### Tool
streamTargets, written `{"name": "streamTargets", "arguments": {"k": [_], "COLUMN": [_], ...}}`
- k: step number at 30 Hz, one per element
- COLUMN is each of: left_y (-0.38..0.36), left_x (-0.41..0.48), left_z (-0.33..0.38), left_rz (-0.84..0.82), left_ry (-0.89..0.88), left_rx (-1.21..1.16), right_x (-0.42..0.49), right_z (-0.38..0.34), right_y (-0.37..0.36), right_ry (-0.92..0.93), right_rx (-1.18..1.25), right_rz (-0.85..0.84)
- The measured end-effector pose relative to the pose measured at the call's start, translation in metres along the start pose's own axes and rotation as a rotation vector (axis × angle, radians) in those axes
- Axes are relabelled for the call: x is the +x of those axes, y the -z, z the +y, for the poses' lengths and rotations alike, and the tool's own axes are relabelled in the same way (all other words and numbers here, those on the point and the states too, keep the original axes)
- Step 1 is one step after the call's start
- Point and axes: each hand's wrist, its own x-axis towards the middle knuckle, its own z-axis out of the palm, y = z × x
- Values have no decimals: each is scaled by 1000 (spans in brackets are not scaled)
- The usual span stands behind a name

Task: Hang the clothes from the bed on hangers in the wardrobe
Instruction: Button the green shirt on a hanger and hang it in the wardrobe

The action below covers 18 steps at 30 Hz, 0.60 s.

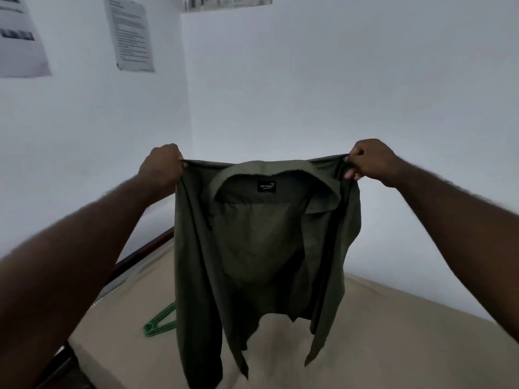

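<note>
Below, the beige bed (393,346) fills the lower view against white walls. Above it an olive-green shirt (261,248) hangs spread out, inside of the collar facing the person. Left hand (161,165) is clenched on the shirt's left shoulder edge. Right hand (370,161) pinches the right shoulder edge. Green hangers (158,322) lie on the bed, partly behind the shirt. A black label (266,185) sits under the collar.
</note>
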Motion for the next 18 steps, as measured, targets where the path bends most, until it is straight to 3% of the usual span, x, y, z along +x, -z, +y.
{"name": "streamTargets", "arguments": {"k": [2, 6, 10, 12, 15, 18], "left_y": [-12, -22, -44, -80, -147, -188], "left_x": [-4, -23, -78, -139, -262, -382], "left_z": [0, 28, 25, -4, -71, -119], "left_rz": [78, 343, 511, 375, -15, -212], "left_ry": [11, -14, 4, 26, 73, 225], "left_rx": [-53, -179, -494, -516, -299, -170], "right_x": [-5, -29, -95, -142, -243, -349], "right_z": [6, 9, 24, 59, 134, 197], "right_y": [-8, -14, -35, -62, -121, -167], "right_ry": [-31, 71, 254, 205, -61, -297], "right_rx": [154, -21, -72, -110, -177, -164], "right_rz": [100, 576, 581, 520, 275, 38]}}
